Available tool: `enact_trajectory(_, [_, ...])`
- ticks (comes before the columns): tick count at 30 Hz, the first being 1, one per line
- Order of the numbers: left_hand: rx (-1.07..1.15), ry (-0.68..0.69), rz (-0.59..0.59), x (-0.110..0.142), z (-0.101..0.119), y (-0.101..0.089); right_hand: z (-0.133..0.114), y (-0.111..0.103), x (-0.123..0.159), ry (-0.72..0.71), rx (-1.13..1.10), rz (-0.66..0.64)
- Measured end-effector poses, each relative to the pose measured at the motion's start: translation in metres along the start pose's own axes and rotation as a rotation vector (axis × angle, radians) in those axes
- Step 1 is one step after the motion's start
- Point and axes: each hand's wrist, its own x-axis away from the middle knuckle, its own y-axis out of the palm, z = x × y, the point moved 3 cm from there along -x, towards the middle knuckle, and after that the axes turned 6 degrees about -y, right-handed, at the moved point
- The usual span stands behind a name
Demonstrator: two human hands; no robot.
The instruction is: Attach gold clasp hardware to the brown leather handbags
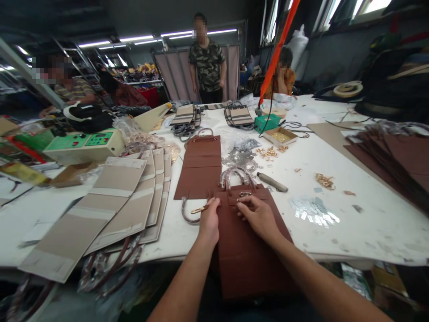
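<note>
A brown bag panel (254, 250) hangs over the table's front edge toward me, its plastic-wrapped handle (239, 176) lying at the top. My left hand (210, 219) is closed at the panel's upper left edge on a narrow brown strap with a gold metal end (198, 209) pointing left. With thumb and forefinger pinched, my right hand (258, 215) is at the panel's upper part, just below a gold metal fitting (245, 194). What its fingertips hold is too small to make out. Behind lies a second brown panel (199, 167) with handles.
Beige-backed panels (110, 197) overlap at left; brown panels (392, 152) are piled at right. Gold fittings (271, 153), small metal plates (315, 210) and a grey-handled tool (272, 182) lie on the white table (351, 228). A person (207, 65) stands across it; others sit nearby.
</note>
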Motion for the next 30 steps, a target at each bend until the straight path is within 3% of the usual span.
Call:
enact_trajectory(4, [-0.031,0.060,0.091,0.005,-0.015,-0.011,0.014,0.016,-0.007,-0.107,0.192,0.020])
enact_trajectory(8, [-0.067,0.076,0.104,0.005,-0.023,-0.016,0.015,0.021,-0.005,-0.210,0.336,0.037])
enact_trajectory(22, [-0.206,0.140,0.049,0.002,-0.024,-0.019,0.007,0.037,0.001,-0.288,0.478,0.068])
enact_trajectory(30, [-0.258,0.200,-0.003,0.004,-0.022,-0.015,0.005,0.034,0.006,-0.270,0.495,0.117])
